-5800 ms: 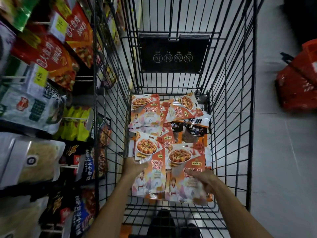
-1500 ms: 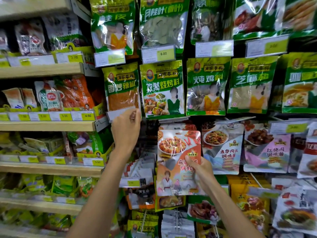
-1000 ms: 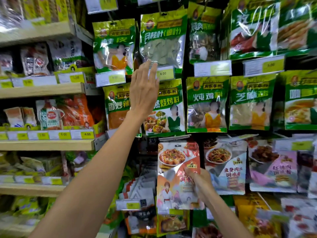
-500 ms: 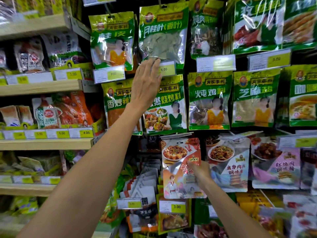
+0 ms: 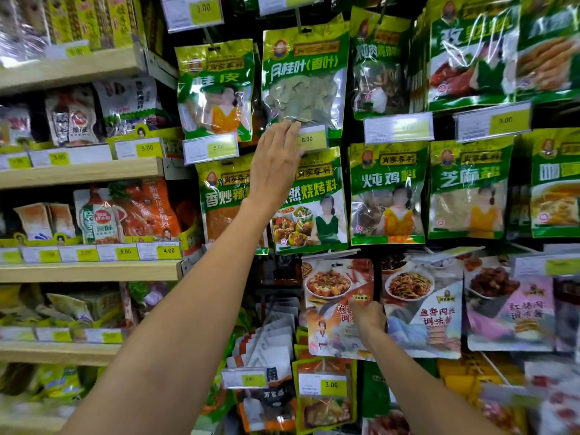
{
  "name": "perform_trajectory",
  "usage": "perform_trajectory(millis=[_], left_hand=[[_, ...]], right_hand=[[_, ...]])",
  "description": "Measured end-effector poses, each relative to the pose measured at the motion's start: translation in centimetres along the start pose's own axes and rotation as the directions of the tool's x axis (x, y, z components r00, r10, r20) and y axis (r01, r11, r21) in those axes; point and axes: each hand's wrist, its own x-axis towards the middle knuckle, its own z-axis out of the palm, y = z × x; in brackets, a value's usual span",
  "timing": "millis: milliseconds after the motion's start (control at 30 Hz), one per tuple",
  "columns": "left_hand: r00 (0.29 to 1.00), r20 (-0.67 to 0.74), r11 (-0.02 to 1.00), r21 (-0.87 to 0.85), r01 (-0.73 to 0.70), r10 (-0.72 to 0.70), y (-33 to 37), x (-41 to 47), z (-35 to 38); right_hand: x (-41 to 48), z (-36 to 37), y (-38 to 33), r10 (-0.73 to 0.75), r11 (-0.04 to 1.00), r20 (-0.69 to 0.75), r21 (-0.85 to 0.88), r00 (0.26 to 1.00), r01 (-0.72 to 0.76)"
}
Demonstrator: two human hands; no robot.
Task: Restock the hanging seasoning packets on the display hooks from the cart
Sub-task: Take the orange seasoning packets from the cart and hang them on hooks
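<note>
My right hand [image 5: 367,316] grips an orange seasoning packet [image 5: 331,285] with a pictured plate of food, held flat against the display in the row below the green packets. The hook behind it is hidden. My left hand [image 5: 276,158] is raised higher up, fingers straight. Its fingertips touch the bottom edge of a green bay-leaf packet [image 5: 304,80] beside the 6.00 price tag [image 5: 310,139]. The cart is out of view.
Green spice packets [image 5: 387,196] hang in rows above, and pictured sauce packets [image 5: 422,304] to the right of the held one. A 3.00 tag [image 5: 324,386] and more packets hang below. Wooden shelves [image 5: 88,172] with bagged goods run along the left.
I took the packet from the cart and turned to the display. In the last second my right hand moved it slightly up and right against the row, while my left hand stayed at the 6.00 tag.
</note>
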Motion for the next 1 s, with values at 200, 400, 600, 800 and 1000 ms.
perform_trajectory(millis=[200, 400, 600, 800, 1000], left_hand=[[0.996, -0.073, 0.999, -0.013, 0.048, -0.049, 1.9, -1.2, -0.6], [0.994, -0.086, 0.986, -0.141, -0.084, 0.072, 8.2, -7.5, -0.5], [1.000, 0.000, 0.877, -0.480, -0.025, 0.029, 20.6, -16.6, -0.1], [0.830, 0.556, 0.481, -0.718, 0.502, -0.036, 36.9, -26.2, -0.6], [0.464, 0.874, 0.280, -0.486, 0.828, 0.145, 51.5, -34.8, -1.9]], right_hand=[[-3.7, -2.4, 0.6, -0.245, 0.969, 0.019, -0.022, 0.969, 0.245], [-7.4, -7.5, 2.1, -0.439, 0.898, 0.032, 0.050, 0.898, 0.437], [-9.1, -16.8, 9.2, -0.427, 0.904, -0.017, -0.041, 0.904, 0.426], [-12.3, -29.0, 20.8, -0.225, 0.969, -0.183, -0.143, 0.957, 0.200], [-18.1, -39.7, 33.5, 0.115, 0.981, -0.340, -0.110, 0.933, -0.161]])
